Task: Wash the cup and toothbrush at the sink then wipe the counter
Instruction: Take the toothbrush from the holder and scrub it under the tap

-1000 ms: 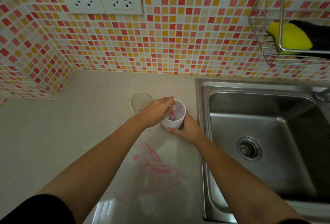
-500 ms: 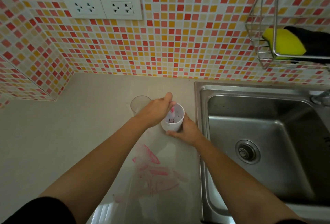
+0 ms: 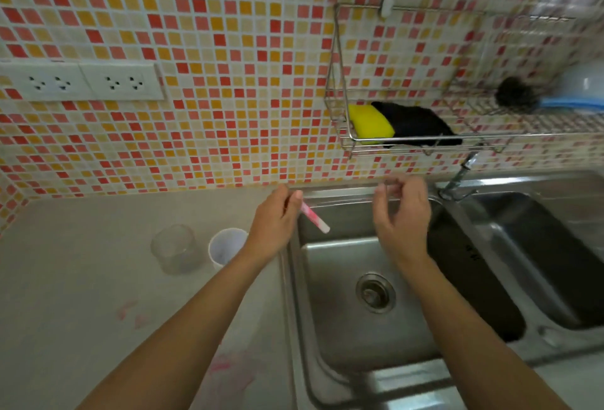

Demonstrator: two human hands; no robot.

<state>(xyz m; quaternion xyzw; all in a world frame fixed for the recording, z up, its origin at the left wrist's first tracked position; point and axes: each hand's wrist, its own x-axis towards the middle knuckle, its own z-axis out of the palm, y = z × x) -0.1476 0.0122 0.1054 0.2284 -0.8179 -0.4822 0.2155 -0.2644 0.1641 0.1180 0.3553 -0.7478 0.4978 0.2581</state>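
Note:
My left hand point(image 3: 273, 223) holds a pink and white toothbrush point(image 3: 314, 216) by its upper end, over the left rim of the steel sink point(image 3: 343, 337). The brush's free end points down and right, above the basin. The white cup point(image 3: 225, 247) stands upright on the counter just left of that wrist, with nothing in it that I can see. My right hand point(image 3: 400, 213) hovers over the back of the basin, fingers apart and curled, holding nothing. The tap point(image 3: 459, 177) stands a short way to its right.
A clear glass tumbler point(image 3: 175, 247) stands left of the cup. Pink smears point(image 3: 228, 367) mark the beige counter point(image 3: 81, 295). A wire rack point(image 3: 421, 144) on the tiled wall holds a yellow sponge point(image 3: 367, 122) and a black cloth point(image 3: 415, 123). A second basin point(image 3: 549, 246) lies right.
My left hand lifted the toothbrush out of the cup and carried it right, over the sink. My right hand let go of the cup and moved toward the tap. The view swung right.

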